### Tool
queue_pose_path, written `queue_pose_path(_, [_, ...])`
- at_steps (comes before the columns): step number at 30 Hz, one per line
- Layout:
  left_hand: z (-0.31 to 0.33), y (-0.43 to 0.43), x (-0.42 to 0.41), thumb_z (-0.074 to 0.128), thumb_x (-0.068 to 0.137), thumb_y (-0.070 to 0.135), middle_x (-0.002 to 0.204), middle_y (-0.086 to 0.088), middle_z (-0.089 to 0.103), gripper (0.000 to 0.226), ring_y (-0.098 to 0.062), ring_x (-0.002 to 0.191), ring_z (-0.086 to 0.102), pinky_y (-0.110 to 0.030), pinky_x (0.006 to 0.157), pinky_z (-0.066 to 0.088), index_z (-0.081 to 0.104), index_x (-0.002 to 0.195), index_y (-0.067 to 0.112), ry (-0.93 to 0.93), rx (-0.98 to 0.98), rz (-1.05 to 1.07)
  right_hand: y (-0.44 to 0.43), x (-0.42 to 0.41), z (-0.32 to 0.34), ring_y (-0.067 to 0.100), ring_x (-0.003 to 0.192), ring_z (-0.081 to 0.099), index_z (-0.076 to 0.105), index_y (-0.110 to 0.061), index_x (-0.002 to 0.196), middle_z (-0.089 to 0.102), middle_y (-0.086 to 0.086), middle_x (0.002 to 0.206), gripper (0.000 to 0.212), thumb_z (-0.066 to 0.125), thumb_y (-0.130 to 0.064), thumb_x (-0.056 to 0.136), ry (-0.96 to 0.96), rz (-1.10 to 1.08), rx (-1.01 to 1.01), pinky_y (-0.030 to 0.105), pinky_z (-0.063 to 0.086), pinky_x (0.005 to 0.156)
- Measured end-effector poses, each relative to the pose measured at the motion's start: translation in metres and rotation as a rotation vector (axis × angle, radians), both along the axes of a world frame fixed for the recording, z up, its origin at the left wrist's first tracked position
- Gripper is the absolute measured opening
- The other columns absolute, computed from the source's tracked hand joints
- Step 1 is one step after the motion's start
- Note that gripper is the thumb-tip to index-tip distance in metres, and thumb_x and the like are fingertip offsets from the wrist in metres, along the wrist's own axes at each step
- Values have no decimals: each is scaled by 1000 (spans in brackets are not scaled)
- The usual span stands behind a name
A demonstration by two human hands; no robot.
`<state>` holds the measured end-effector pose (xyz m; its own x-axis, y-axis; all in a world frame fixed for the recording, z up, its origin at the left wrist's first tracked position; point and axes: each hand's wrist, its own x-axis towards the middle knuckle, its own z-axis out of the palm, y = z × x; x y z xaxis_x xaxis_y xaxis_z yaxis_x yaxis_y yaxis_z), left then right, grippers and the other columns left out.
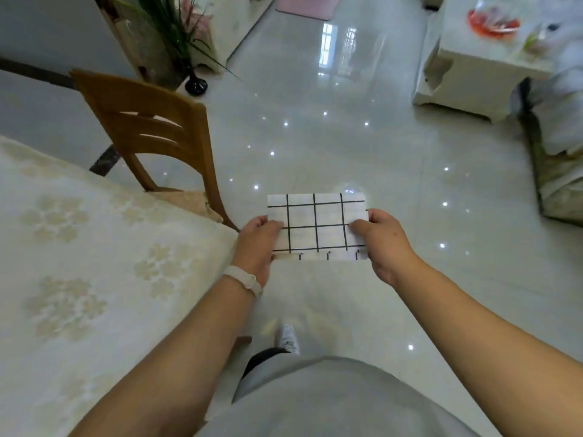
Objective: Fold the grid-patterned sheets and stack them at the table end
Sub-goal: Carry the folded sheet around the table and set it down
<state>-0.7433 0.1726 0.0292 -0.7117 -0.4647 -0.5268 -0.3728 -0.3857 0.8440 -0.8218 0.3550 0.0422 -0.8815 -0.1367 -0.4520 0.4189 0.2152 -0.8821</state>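
Note:
A white sheet with a black grid (317, 227), folded into a small rectangle, is held in the air over the floor in front of me. My left hand (257, 244) pinches its left edge, thumb on top. My right hand (380, 239) pinches its right edge the same way. The table (79, 263), covered by a cream floral cloth, lies to my left, apart from the sheet. No other grid sheets are in view.
A wooden chair (151, 134) stands at the table's far side. A potted plant (179, 36) is behind it. A white low table (479, 64) stands at the far right on the glossy tiled floor (331, 146). My shoe (288, 337) is below the sheet.

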Motion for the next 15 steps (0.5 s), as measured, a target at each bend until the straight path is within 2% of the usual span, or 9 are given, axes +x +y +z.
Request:
queue_pose_path(2, [1, -13, -17, 59, 89, 12, 83, 5, 61, 13, -16, 80, 60, -32, 74, 48, 58, 84, 25, 10, 31, 25, -12, -15, 5, 21, 65, 55, 58, -15, 78, 62, 7, 79, 14, 55, -2, 84, 8, -5, -6, 23, 39, 46])
queue_pose_path(5, [4, -29, -36, 62, 87, 14, 90, 1, 69, 10, -27, 98, 65, -46, 91, 52, 64, 88, 23, -14, 65, 88, -26, -33, 10, 21, 66, 56, 59, -15, 78, 63, 6, 80, 14, 57, -3, 84, 4, -5, -13, 24, 39, 50])
queue_pose_path(7, [5, -38, -47, 63, 88, 13, 92, -2, 70, 10, -28, 99, 66, -47, 92, 52, 64, 90, 23, -22, 73, 94, -35, -46, 10, 21, 66, 57, 58, -15, 77, 64, 6, 80, 14, 56, -2, 83, -3, 0, -30, 24, 40, 50])
queue_pose_path(10, [3, -50, -59, 62, 90, 14, 86, 1, 67, 9, -25, 93, 65, -42, 86, 53, 63, 88, 23, -28, 72, 112, -47, -66, 9, 19, 64, 57, 61, -15, 78, 64, 4, 77, 15, 56, -1, 83, -16, 22, -51, 24, 41, 50])
queue_pose_path(15, [-5, -65, -92, 62, 88, 15, 98, -4, 67, 12, -30, 105, 63, -45, 90, 51, 65, 99, 22, -67, 96, 149, -66, -109, 0, 16, 58, 58, 62, -15, 79, 65, 2, 72, 15, 57, -2, 85, -37, 46, -76, 21, 40, 44])
